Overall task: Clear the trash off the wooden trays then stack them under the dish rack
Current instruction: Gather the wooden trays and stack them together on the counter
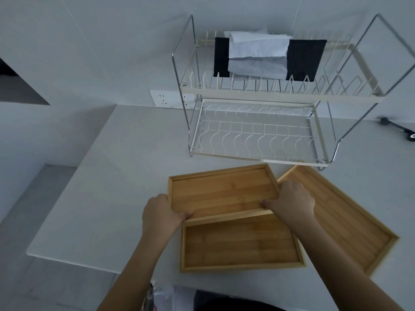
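Observation:
Three bare wooden trays are on the white counter in front of a two-tier wire dish rack [258,131]. I hold the top tray [220,191] by its near edge, tilted and lifted over a second tray [240,245]. My left hand [161,212] grips its near left corner. My right hand [292,198] grips its near right corner. A third tray [341,216] lies at an angle to the right, partly under my right forearm. No trash shows on any tray.
Folded white, grey and black cloths [265,55] sit on the rack's upper tier. A wall socket [170,98] is left of the rack. A black tool [397,126] lies at the far right. A plastic bag [164,297] shows below the counter's near edge.

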